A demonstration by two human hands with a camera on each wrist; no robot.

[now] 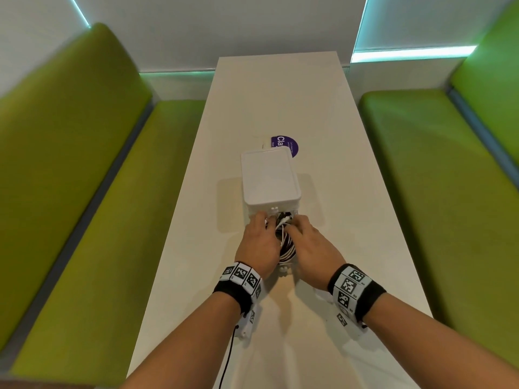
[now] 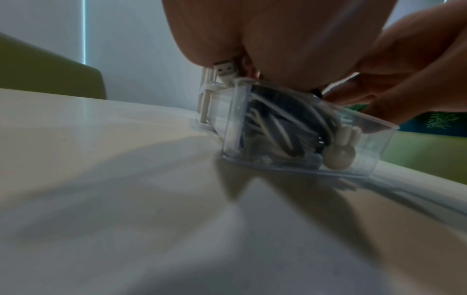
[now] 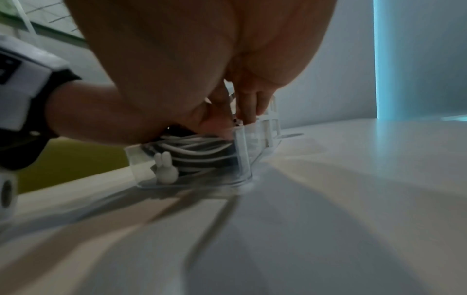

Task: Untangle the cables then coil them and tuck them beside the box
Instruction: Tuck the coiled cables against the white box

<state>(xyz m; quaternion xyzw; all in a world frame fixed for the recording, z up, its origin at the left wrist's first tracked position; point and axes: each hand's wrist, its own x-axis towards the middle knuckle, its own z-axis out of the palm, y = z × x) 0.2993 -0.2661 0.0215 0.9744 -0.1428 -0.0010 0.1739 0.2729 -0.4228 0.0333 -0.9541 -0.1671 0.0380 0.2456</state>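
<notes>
Both hands are right up front, the left hand (image 1: 259,242) and right hand (image 1: 311,244) curled in from either side onto the black and white cables (image 1: 286,245), pressing the bundle down into a clear tray (image 2: 298,153) that butts against the near side of the white box (image 1: 269,181), out in the middle of the counter (image 1: 280,102). Looks like the tucking stage to me, coiling mostly done, though a USB plug (image 2: 225,69) pokes up by the left fingers. Next I'd fold that loose end in without popping the loops; there's a little white bunny figure (image 2: 341,149) in the tray too.
</notes>
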